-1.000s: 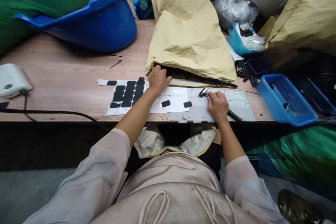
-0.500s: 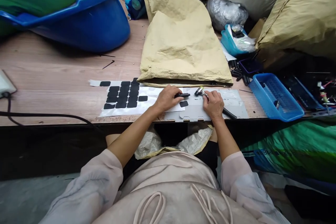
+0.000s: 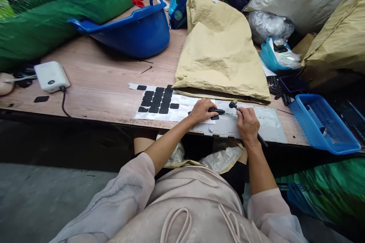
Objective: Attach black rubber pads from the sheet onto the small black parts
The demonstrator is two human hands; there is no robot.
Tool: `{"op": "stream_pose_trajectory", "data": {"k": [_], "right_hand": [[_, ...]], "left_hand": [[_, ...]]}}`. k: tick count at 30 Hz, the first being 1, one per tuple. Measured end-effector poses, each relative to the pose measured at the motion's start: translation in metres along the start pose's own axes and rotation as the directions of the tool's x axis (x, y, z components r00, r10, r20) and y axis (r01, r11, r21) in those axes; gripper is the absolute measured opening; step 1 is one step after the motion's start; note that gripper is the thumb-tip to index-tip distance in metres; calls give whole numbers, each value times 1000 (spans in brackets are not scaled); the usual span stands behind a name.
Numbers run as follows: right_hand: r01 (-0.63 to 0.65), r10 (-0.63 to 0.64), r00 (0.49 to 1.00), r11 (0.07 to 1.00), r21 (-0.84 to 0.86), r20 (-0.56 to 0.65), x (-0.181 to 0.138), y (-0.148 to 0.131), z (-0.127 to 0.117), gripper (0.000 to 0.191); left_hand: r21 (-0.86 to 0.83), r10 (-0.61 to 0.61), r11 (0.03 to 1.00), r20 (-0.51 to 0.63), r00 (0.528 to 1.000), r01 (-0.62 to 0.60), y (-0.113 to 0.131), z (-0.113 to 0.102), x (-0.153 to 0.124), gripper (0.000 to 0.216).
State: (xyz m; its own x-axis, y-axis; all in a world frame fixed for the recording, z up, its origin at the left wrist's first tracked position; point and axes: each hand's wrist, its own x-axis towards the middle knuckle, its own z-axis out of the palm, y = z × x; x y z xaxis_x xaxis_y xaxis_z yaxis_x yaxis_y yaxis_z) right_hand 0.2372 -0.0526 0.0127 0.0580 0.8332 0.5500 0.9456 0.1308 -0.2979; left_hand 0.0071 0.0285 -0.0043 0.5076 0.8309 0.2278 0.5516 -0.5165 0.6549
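My left hand (image 3: 203, 110) has its fingers closed on a slim black pen-like piece (image 3: 218, 111), lying nearly level low over the work surface. My right hand (image 3: 247, 123) grips a small hammer (image 3: 233, 104) by its shaft; the black handle end sticks out below the palm. The hammer's head is up and to the right of the pen-like piece, apart from it. Under my left hand lies a white backing sheet (image 3: 178, 117) with rows of black rounded-square pads (image 3: 155, 100). A loose black pad (image 3: 215, 117) sits just below the pen-like piece, partly covered.
A grey board (image 3: 270, 123) lies along the table's front edge. Behind it is a large tan paper sack (image 3: 219, 53). A blue basket (image 3: 325, 125) stands at right, a blue scoop-shaped tub (image 3: 134, 32) at back left. A white box with a cable (image 3: 51, 76) sits at left.
The view has swung left, so everything appears farther right. The pen-like piece is now lower, close over the loose pad. The hammer's head has turned, and both hands keep their hold.
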Motion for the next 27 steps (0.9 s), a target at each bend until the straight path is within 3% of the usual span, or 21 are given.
{"op": "stream_pose_trajectory", "data": {"k": [6,13,19,27], "right_hand": [[44,-57,997,975,219,57,-5,-35,-7,33],[37,-46,998,979,199,43,-5,-38,-4,33],[114,-109,993,966,231,-35,-6,-49,-10,31],[69,-78,995,988,139,58,-9,-47,-3,34]], "left_hand": [[-49,3,999,-10,1000,-3,-2,0,0,17],[-34,15,999,6,1000,-15,-3,1,1,19],[-33,10,999,22,1000,-10,-3,0,1,19],[-53,9,999,26,1000,-8,-2,-2,1,17]]}}
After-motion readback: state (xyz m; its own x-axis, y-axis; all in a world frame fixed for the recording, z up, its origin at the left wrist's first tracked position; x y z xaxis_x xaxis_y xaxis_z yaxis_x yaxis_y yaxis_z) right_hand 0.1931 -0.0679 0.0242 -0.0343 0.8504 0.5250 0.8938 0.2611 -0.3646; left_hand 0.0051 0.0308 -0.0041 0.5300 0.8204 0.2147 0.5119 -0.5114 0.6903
